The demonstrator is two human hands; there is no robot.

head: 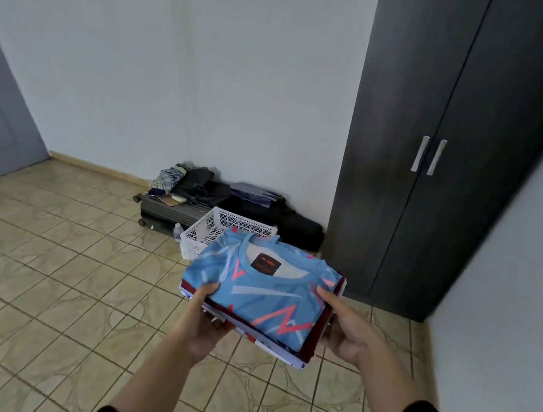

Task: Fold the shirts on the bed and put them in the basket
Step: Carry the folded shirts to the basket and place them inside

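A stack of folded shirts (268,295) is held in the air in front of me, a light-blue patterned shirt on top, a maroon one and a white one beneath. My left hand (205,318) grips the stack's left edge, thumb on top. My right hand (347,330) grips its right edge, thumb on top and fingers under. A white lattice basket (215,229) stands on the tiled floor just beyond the stack, partly hidden by it. The bed is out of view.
A grey suitcase (165,214) lies behind the basket with dark bags and clothes piled on it against the white wall. A small bottle (177,231) stands left of the basket. A dark wardrobe (443,152) rises at right. A blue-grey door is at far left.
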